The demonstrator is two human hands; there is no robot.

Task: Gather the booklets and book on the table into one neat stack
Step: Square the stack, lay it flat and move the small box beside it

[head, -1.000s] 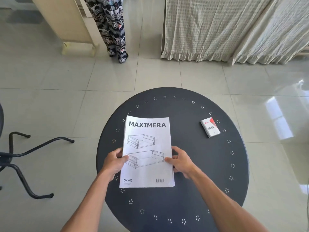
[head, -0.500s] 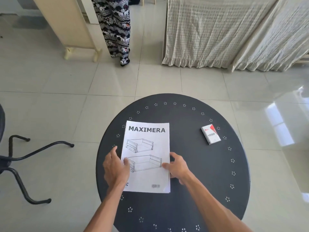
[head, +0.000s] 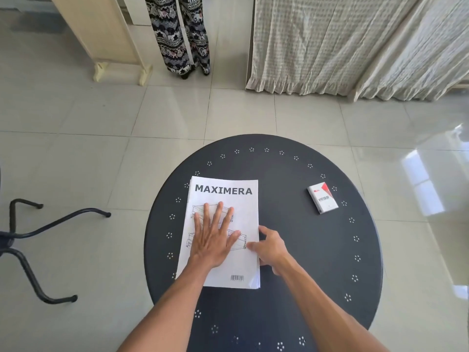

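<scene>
A stack of white booklets (head: 236,199) lies on the left half of the round dark table (head: 304,250), the top cover reading MAXIMERA with drawer drawings. Edges of lower sheets show along its right and bottom sides. My left hand (head: 213,237) rests flat on the cover, fingers spread. My right hand (head: 271,248) sits at the stack's right edge, thumb on the cover and fingers curled against the side. What lies beneath the top booklet is hidden.
A small white and red box (head: 322,198) lies on the table's right side. A black chair base (head: 30,235) stands on the tiled floor to the left. A person's patterned trousers (head: 181,34) and a pale cabinet (head: 101,34) are beyond the table; curtains (head: 342,44) hang at the back right.
My left hand has moved from the stack's left edge onto the cover and now lies flat with fingers spread. The right hand stays at the right edge. The stack has shifted slightly.
</scene>
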